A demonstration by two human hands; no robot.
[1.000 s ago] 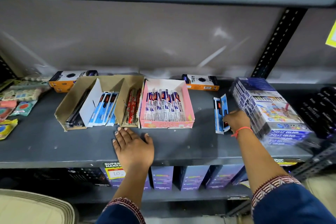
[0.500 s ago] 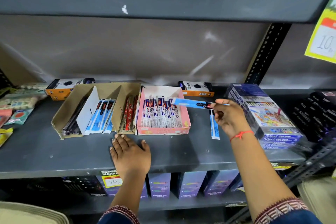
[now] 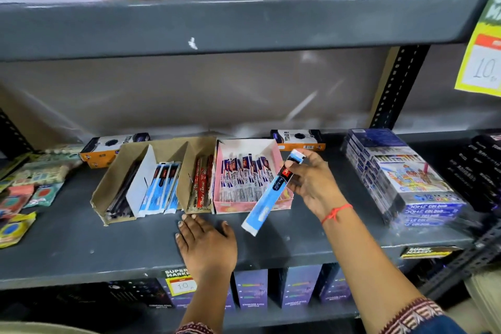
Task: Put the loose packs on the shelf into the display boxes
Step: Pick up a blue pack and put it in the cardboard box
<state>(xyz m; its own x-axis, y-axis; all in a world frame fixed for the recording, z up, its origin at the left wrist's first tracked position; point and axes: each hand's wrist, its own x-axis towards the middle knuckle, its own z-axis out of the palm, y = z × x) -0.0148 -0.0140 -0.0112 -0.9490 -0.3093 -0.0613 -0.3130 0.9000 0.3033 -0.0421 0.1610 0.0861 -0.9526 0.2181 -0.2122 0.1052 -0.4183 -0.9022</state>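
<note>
**Blue pen pack held in the air, ready to be filed with its matches**

At the left of the grey metal shelf point(image 3: 67, 247), a brown cardboard display box point(image 3: 113, 184) is seen, split by a white card divider; matching blue-and-white packs point(image 3: 160, 190) stand in its middle compartment. Just beside it, a pink cardboard display box point(image 3: 271, 149) is filled with purple-and-white packs. In front of the boxes, the left hand point(image 3: 207, 244) is laid flat on the shelf, fingers straight and spread. Further right, a long blue-and-white pen pack point(image 3: 267, 202) is pinched near its red-and-black top by the right hand point(image 3: 311, 184), tilted, in front of the pink box. For a clean placement, the pack would best be carried leftward to the blue compartment, turned parallel to its neighbours, and slid in.
</note>
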